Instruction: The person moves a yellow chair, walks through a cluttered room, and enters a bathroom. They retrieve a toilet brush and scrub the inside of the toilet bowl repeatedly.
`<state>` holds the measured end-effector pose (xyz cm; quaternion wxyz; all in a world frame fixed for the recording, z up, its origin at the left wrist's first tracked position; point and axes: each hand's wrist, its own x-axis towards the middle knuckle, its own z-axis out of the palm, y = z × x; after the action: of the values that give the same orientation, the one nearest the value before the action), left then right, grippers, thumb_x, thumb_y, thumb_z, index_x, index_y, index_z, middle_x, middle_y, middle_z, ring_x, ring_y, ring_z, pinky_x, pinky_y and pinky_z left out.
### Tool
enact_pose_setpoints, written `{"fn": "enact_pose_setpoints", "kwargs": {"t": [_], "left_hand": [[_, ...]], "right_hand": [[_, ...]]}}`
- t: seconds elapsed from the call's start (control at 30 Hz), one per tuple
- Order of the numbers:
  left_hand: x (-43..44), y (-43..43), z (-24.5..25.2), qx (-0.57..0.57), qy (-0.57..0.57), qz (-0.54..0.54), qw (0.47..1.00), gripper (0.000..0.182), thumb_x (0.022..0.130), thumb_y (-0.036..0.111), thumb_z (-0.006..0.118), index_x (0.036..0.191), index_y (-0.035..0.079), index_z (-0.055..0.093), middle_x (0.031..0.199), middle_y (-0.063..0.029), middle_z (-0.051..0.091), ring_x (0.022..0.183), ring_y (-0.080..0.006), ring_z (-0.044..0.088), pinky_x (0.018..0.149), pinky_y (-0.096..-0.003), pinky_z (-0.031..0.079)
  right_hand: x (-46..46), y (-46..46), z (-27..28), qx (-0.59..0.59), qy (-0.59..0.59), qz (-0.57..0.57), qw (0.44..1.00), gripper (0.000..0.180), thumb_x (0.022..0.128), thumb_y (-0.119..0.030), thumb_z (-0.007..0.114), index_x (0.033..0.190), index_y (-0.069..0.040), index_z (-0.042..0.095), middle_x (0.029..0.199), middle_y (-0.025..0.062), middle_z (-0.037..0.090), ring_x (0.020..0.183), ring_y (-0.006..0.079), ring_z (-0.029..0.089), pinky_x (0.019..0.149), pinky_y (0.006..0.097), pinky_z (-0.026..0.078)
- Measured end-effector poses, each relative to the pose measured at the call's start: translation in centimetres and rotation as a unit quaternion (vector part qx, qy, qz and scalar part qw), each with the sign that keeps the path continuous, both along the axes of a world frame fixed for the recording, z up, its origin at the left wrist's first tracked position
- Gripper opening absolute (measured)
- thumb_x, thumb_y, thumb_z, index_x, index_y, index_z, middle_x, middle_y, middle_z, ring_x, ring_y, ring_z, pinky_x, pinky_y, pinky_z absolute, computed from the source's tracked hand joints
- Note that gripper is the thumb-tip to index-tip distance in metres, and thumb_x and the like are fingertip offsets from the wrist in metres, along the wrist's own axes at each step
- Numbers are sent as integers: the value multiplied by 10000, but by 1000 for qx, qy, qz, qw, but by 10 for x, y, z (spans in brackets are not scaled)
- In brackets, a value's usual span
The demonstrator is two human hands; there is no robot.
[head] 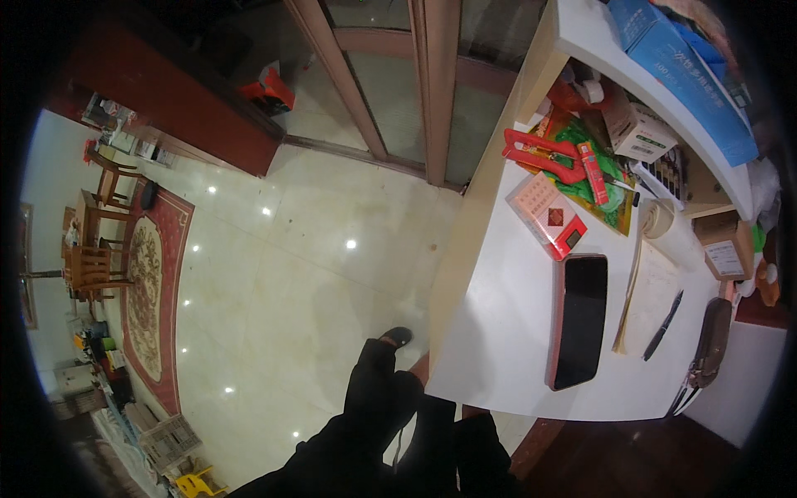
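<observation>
Neither of my hands is in view; only my black clothing [373, 411] and a dark shoe [396, 337] show at the bottom. Before me to the right is a white desk [498, 348]. A smartphone [582, 324] in a pink case lies on it, screen dark. Right of the phone, a dark pen [664, 325] rests partly on an open paper pad [650, 292]. A pink-and-red printed packet [548, 213] sits beyond the phone. Behind it, a red-handled tool [542, 155] and a small red box [593, 173] lie on a green-and-yellow printed bag [613, 205].
A brown case [713, 339] lies at the desk's right edge, near a cardboard box [725, 246]. A blue box [691, 81] stands on the raised shelf [585, 31]. Framed glass doors [429, 93] stand ahead. Leftward are a patterned rug [146, 299] and wooden chairs [93, 267].
</observation>
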<state>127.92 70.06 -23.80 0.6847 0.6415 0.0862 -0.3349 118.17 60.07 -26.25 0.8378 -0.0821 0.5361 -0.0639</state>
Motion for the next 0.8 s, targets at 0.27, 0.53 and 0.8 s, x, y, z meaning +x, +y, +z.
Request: {"fn": "enact_pose_setpoints", "kwargs": {"t": [0.27, 0.53, 0.8], "left_hand": [[0, -9, -3, 0, -15, -13, 1000, 505, 904, 227, 547, 1341, 66, 350, 1378, -154, 374, 1272, -268, 364, 1066, -400, 311], [-10, -5, 5, 22, -27, -27, 999, 533, 898, 210, 560, 1356, 59, 334, 1395, -161, 356, 1288, -271, 350, 1071, -393, 304], [7, -16, 3, 22, -55, -48, 997, 561, 893, 194, 574, 1372, 52, 319, 1413, -169, 338, 1303, -274, 336, 1076, -385, 297]], "right_hand": [[3, -4, -4, -10, 9, 18, 1000, 224, 893, -277, 535, 942, -59, 549, 950, 113, 602, 850, 247, 577, 733, 365, 497], [-10, -24, 1, -20, 9, 17, 1000, 202, 888, -255, 541, 919, -56, 547, 948, 114, 601, 847, 251, 574, 741, 365, 496], [-26, -46, 2, -34, 16, 21, 999, 181, 884, -234, 548, 897, -53, 545, 947, 115, 600, 844, 255, 571, 749, 365, 494]]}}
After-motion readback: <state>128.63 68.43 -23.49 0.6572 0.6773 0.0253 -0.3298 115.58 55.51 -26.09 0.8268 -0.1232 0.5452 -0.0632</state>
